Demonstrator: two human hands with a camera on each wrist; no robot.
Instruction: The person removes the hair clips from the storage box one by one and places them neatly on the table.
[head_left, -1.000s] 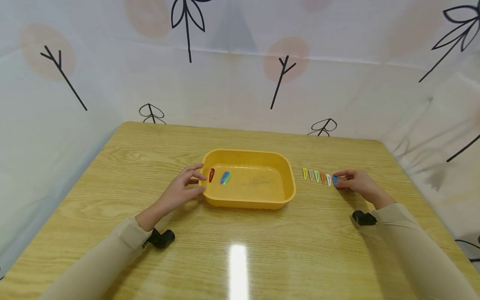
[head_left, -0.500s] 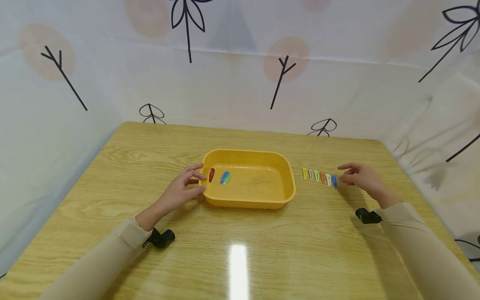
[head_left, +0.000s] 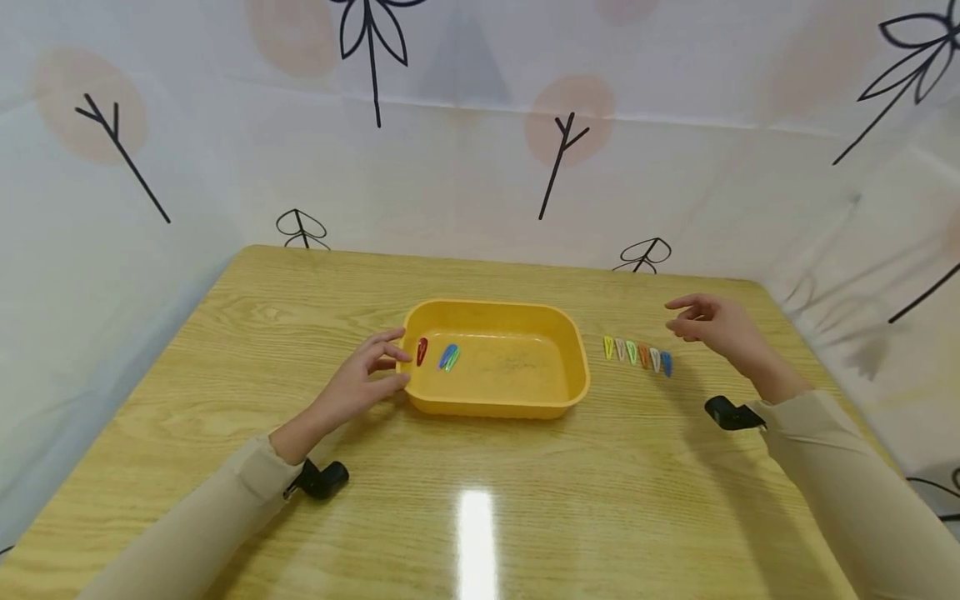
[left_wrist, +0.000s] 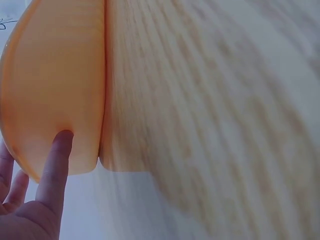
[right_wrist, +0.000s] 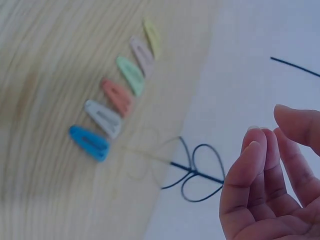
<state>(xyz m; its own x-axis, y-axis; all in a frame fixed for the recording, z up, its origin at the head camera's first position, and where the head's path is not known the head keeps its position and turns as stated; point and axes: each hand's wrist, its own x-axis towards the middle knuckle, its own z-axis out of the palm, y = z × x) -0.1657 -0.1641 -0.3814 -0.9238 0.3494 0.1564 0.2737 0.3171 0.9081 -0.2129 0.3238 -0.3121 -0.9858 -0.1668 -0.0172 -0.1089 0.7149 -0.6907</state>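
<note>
My left hand (head_left: 358,385) holds the left end of a yellow plastic tray (head_left: 495,410), fingers over the rim. In the left wrist view the thumb (left_wrist: 56,167) presses the outer wall. A red snap hair clip (head_left: 422,351) lies in the tray near those fingers, beside a blue clip (head_left: 447,354) and a green clip (head_left: 452,359) that overlap. Raised above the table on the right, my right hand (head_left: 712,329) has loosely bent fingers and nothing in them. Below it a blue hair clip (right_wrist: 89,143) ends a slanted row, after a white clip (right_wrist: 103,118).
The row goes on with an orange clip (right_wrist: 117,96), a light green clip (right_wrist: 131,76), a pinkish clip (right_wrist: 142,56) and a yellow clip (right_wrist: 152,39). It lies right of the tray on the wooden table (head_left: 570,500). A patterned white cloth (head_left: 465,183) hangs behind.
My right hand has let go of the blue clip at the row's end, drawn back to the right, then risen above the table. The left hand and tray have stayed put.
</note>
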